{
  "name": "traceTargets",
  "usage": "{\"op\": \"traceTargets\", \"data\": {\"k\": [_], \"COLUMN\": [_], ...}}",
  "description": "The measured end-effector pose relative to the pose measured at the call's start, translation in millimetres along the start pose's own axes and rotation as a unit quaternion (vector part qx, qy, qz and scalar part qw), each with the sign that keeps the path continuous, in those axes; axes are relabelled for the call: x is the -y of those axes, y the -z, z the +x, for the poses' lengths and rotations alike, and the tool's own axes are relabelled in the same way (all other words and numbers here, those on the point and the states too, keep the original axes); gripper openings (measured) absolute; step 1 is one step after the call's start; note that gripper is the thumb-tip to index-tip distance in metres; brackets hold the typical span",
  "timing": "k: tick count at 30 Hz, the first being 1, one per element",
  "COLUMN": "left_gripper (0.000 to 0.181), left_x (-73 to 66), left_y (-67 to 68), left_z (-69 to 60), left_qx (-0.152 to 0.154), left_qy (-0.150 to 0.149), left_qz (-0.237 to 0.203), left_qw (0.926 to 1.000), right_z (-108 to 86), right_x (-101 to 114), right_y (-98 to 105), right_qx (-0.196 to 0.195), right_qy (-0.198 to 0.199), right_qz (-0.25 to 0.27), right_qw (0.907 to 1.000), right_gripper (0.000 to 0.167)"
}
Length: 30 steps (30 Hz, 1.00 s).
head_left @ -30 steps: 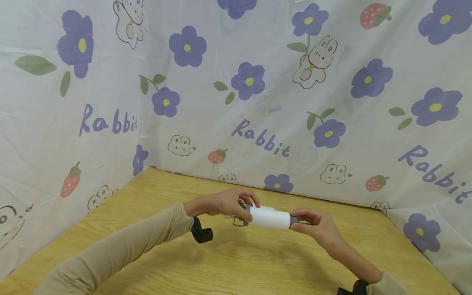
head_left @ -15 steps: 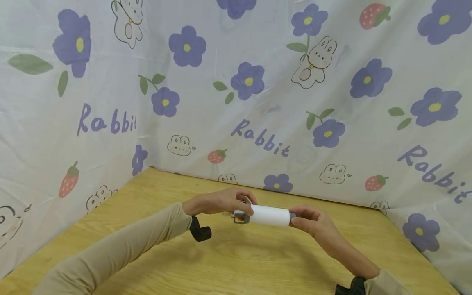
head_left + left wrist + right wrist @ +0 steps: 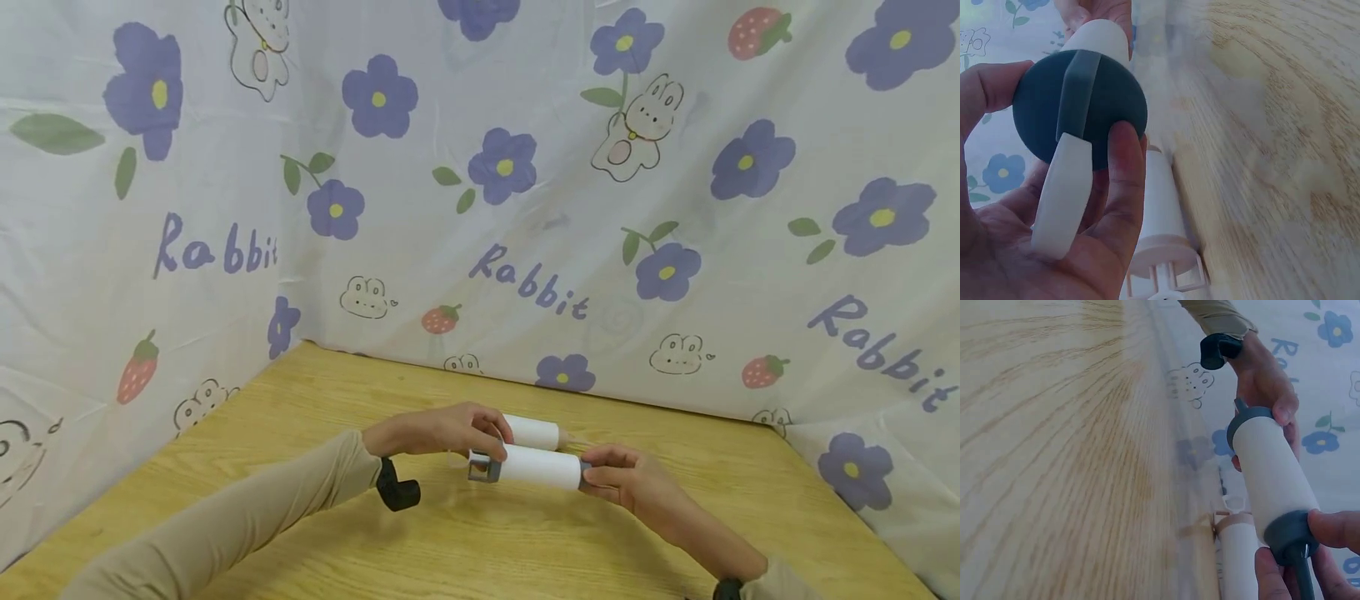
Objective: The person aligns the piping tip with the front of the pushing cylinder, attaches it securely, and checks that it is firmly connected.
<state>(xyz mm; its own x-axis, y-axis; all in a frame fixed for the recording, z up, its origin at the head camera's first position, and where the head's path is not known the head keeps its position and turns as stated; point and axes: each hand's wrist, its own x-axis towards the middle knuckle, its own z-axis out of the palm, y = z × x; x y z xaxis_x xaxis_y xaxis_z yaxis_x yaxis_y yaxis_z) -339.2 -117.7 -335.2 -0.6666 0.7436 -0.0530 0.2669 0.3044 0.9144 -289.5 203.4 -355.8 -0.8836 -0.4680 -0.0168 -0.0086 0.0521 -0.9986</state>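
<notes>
A white syringe-like tube [image 3: 538,467] with dark grey-blue end caps is held sideways between both hands, above the table. My left hand [image 3: 457,429] grips the rim of its left cap [image 3: 1038,115], which has a raised bar; a white tab [image 3: 1063,194] sticks out there towards the palm. At the other end, my right hand [image 3: 637,483] pinches the cap [image 3: 1288,532] around a thin dark nozzle [image 3: 1302,572]. Behind it lies a second white tube [image 3: 531,432], with beige-pink ends and a thin tip pointing right.
The wooden table [image 3: 337,533] spreads beneath both arms. Along its back and left side hangs a white curtain [image 3: 420,250] printed with flowers and rabbits. A black wrist device [image 3: 399,493] sits below the left sleeve cuff.
Both hands have brought the dark-capped tube nearer to me and slightly left. The second tube behind it now shows. The left fingers have shifted on the cap.
</notes>
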Motion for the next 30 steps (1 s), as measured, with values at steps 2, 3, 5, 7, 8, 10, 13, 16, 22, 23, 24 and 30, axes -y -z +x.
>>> {"op": "traceTargets", "data": {"k": [2,3,5,7,8,10,13,16,22,23,24,30], "left_gripper": [0.025,0.025,0.024,0.023,0.023,0.022,0.022,0.022,0.022,0.022,0.022,0.023], "left_x": [2.6,4.1,7.6,11.7,13.5,17.2,20.0,21.5,24.9,25.5,26.2,28.3], "left_y": [-1.6,-2.6,-4.6,-6.4,-7.3,-8.0,-8.4,-9.1,-12.1,-12.3,-12.2,-10.4], "left_z": [-0.9,-1.5,-2.6,-3.8,-4.5,-5.2,-6.7,-7.9,-10.9,-11.1,-10.9,-10.4], "left_qx": [0.004,0.007,0.012,0.018,0.018,0.019,0.018,0.026,0.033,0.034,0.035,0.039], "left_qy": [0.0,0.002,0.009,0.016,0.019,0.02,0.022,0.026,0.027,0.026,0.026,0.022], "left_qz": [0.002,0.004,0.006,0.003,0.003,0.001,0.004,0.007,0.007,0.006,0.006,0.015], "left_qw": [1.0,1.0,0.9999,0.9997,0.9997,0.9996,0.9996,0.9993,0.999,0.9991,0.999,0.9989], "right_z": [-0.4,-0.5,-0.2,0.3,0.6,1.5,2.3,2.2,3.4,4.0,4.6,6.9], "right_x": [-5.0,-7.6,-12.7,-17.0,-18.7,-21.2,-23.0,-24.2,-27.1,-27.3,-27.4,-27.0], "right_y": [-0.6,-1.1,-2.5,-4.2,-4.8,-6.0,-7.2,-8.6,-10.9,-11.0,-11.1,-11.5], "right_qx": [0.009,0.011,0.018,0.021,0.021,0.024,0.025,0.028,0.02,0.019,0.019,0.032], "right_qy": [-0.006,-0.01,-0.017,-0.027,-0.032,-0.039,-0.04,-0.033,-0.015,-0.011,-0.008,-0.001], "right_qz": [0.001,0.002,0.005,0.006,0.005,0.0,-0.014,-0.049,-0.142,-0.149,-0.154,-0.163], "right_qw": [0.9999,0.9999,0.9997,0.9994,0.9993,0.999,0.9988,0.9979,0.9896,0.9887,0.9878,0.9861], "right_gripper": [0.013,0.013,0.014,0.014,0.015,0.017,0.019,0.021,0.022,0.022,0.022,0.023]}}
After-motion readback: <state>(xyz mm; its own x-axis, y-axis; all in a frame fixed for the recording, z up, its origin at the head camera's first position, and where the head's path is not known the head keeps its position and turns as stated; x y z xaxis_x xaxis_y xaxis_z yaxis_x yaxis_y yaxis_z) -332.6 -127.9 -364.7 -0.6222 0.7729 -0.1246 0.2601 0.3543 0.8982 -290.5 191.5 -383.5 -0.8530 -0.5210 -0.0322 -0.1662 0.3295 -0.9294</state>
